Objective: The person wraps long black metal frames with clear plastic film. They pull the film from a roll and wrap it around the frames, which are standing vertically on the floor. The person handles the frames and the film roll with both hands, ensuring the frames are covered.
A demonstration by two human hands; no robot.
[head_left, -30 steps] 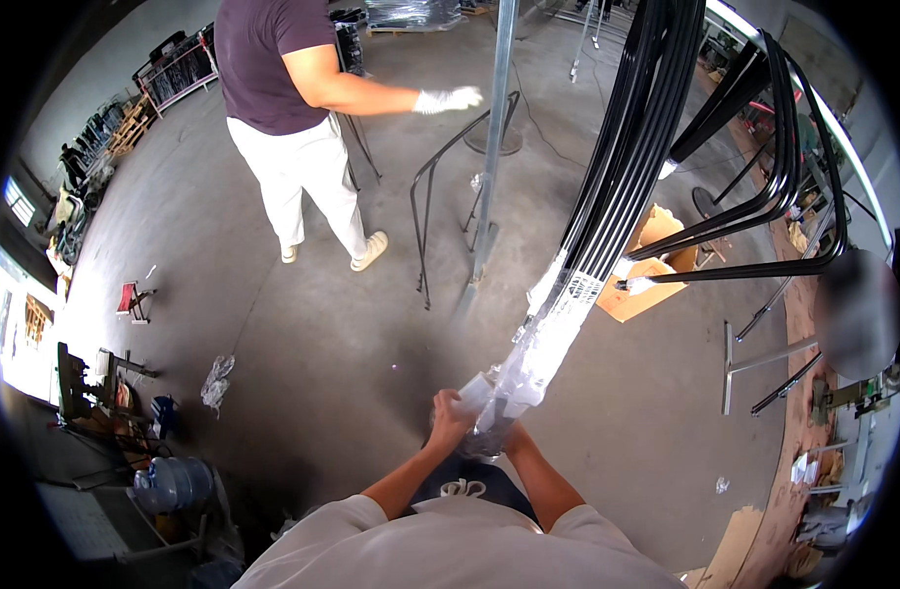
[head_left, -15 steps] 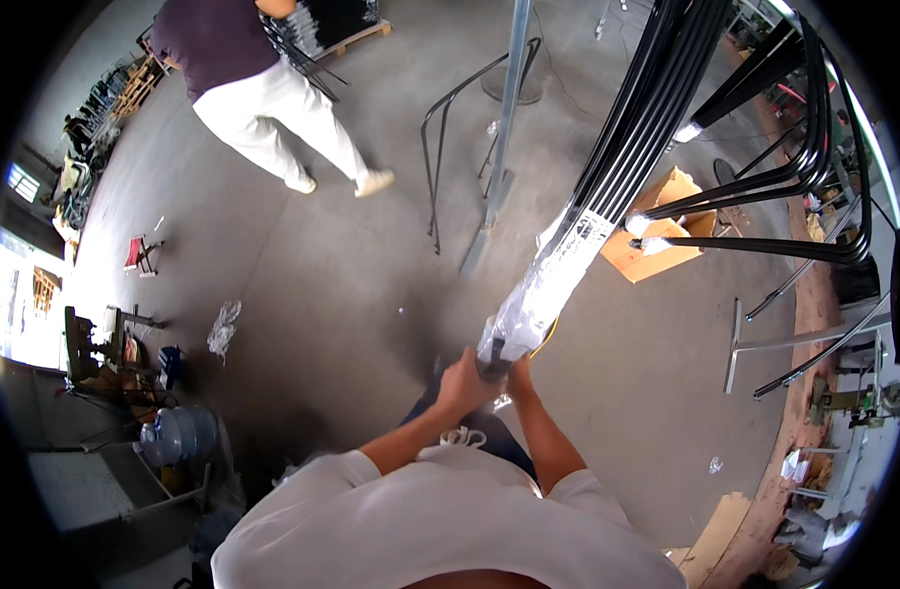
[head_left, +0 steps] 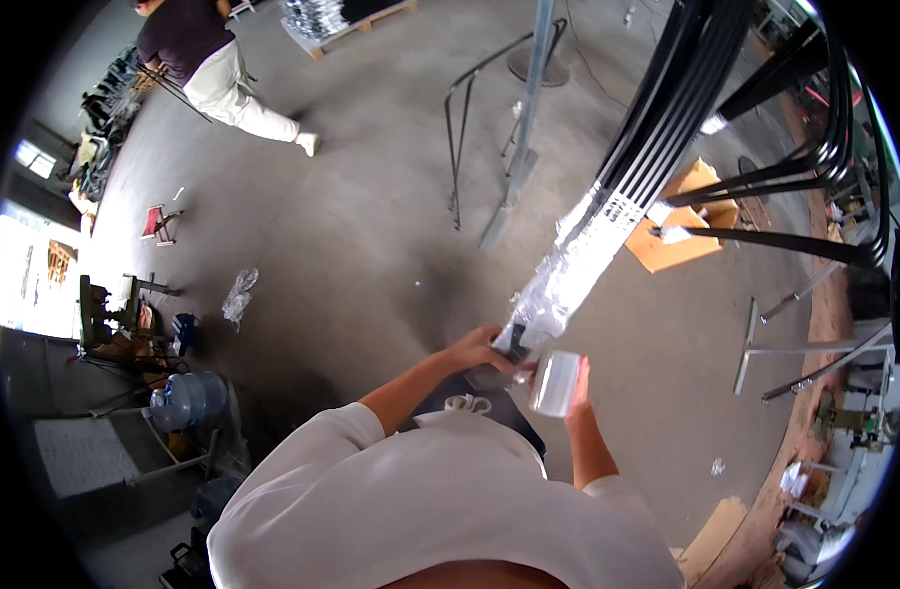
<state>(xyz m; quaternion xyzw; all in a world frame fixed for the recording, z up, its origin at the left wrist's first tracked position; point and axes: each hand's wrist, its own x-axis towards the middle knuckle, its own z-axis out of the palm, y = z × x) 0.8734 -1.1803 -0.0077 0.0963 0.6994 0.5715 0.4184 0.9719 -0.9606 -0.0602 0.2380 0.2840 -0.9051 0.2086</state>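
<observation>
Right hand shifted rightward from bundle end, fingers curled round clear roll; left hand closed about wrapped end of black tube bundle.

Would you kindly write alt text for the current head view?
A person's left hand touches the wrapped end of a black tube bundle; the right hand holds what looks like a clear roll. Another person is at upper left.
</observation>
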